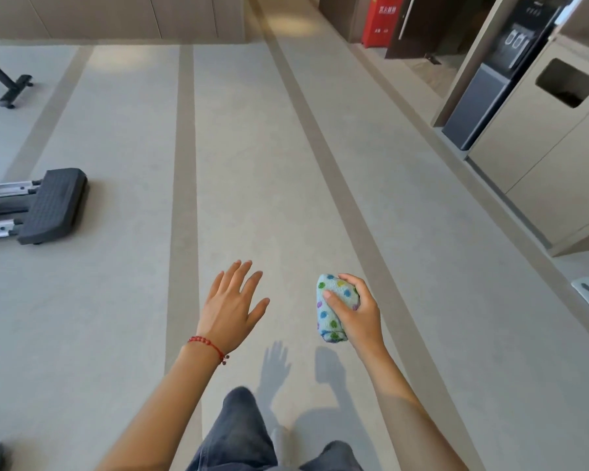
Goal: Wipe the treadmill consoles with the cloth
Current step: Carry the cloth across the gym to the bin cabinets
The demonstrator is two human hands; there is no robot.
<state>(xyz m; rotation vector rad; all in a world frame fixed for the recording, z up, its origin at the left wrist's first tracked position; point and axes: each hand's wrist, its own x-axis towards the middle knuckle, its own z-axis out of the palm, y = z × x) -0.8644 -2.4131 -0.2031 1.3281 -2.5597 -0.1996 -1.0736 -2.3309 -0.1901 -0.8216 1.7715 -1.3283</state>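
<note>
My right hand (357, 314) grips a folded light-blue cloth (330, 317) with coloured dots, held out over the floor at lower centre right. My left hand (233, 305) hovers beside it to the left, fingers spread and straight, holding nothing; a red bead bracelet sits on its wrist. No treadmill console is in view.
Grey floor with darker stripes stretches ahead. A black foot pad of an exercise machine (53, 205) lies at the left, another machine's base (12, 86) at far left. A water dispenser (490, 79), a bin cabinet (558, 130) and a red fire-equipment box (381, 20) line the right wall.
</note>
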